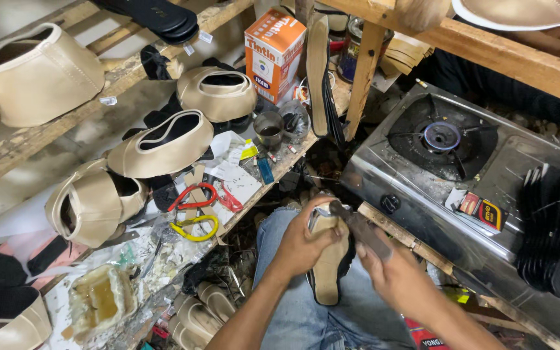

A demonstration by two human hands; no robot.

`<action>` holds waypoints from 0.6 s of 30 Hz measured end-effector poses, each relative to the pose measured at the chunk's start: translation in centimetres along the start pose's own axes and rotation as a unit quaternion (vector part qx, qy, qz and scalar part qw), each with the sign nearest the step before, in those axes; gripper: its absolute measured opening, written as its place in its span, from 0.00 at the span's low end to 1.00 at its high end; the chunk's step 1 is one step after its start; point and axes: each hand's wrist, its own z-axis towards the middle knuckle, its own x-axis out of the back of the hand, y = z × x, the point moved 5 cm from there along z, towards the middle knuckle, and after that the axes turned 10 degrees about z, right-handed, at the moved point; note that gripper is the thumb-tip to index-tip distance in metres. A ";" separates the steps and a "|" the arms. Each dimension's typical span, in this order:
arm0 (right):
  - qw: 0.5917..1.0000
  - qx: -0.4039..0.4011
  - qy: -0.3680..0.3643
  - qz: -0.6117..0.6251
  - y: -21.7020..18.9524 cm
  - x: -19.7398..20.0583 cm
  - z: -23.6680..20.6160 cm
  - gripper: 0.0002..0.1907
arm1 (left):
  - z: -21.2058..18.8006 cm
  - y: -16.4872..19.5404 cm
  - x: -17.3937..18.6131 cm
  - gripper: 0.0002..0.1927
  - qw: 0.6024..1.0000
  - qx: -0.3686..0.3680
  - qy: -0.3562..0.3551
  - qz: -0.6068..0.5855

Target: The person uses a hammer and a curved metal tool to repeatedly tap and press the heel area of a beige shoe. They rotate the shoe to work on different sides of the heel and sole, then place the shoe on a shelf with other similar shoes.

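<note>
- In the lower centre of the frame the left hand [303, 243] is closed around a beige sandal [329, 259], with the fingers wrapped over its upper end; the sandal rests on the lap, over the blue jeans [293, 311].
- The right hand [390, 272] is clamped on a dark flat tool [358, 227], and the tip of the tool touches the top of the sandal, just beside the left fingers.
- To the right of the hands stands a steel gas stove [422, 194]; a stack of black soles [555, 227] lies on its right part.
- On the left, the cluttered workbench [163, 259] carries several beige shoe uppers [160, 146], red scissors [196, 194] and a yellow handle just below them.
- In the lower left is a glue pot [102, 299] with yellowish glue.
- At the upper centre an orange and white carton box [273, 52] stands near a small metal cup [268, 129].
</note>
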 end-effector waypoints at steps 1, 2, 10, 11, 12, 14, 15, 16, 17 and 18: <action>0.996 -0.078 -0.008 -0.038 0.9 0.3 -0.2 0.19 | -0.1 0.1 -0.1 0.28 1.000 0.012 0.000 -0.029; 0.999 -0.008 0.034 0.008 0.1 1.1 -0.3 0.16 | -0.2 0.2 0.0 0.29 0.998 0.020 0.002 -0.058; 0.991 0.100 0.047 0.078 -3.8 1.4 -2.2 0.17 | -1.8 0.5 0.0 0.25 0.992 0.100 0.012 -0.076; 0.989 0.105 0.072 0.081 -4.4 1.7 -1.8 0.15 | -1.5 1.0 0.3 0.24 0.998 0.045 0.020 -0.044; 0.989 0.082 0.085 0.083 -4.5 1.8 -2.2 0.15 | -2.2 1.2 0.1 0.23 0.999 0.014 0.021 -0.027; 0.990 0.073 0.089 0.081 -4.5 1.7 -2.0 0.14 | -2.6 0.5 0.2 0.23 0.996 0.063 0.030 -0.047; 0.990 0.083 0.079 0.081 -4.5 1.4 -1.7 0.13 | -2.8 0.3 0.3 0.23 0.995 0.076 0.039 -0.052; 0.991 0.077 0.062 0.086 -3.9 0.7 -1.6 0.13 | -2.9 0.2 0.3 0.24 0.996 0.076 0.038 -0.037; 0.993 0.064 0.049 0.091 -3.0 0.0 -1.9 0.13 | -3.5 0.2 0.3 0.24 0.996 0.078 0.031 -0.024; 0.993 0.067 0.040 0.088 -2.0 -0.7 -1.7 0.13 | -3.3 0.4 0.4 0.24 0.998 0.062 0.030 -0.012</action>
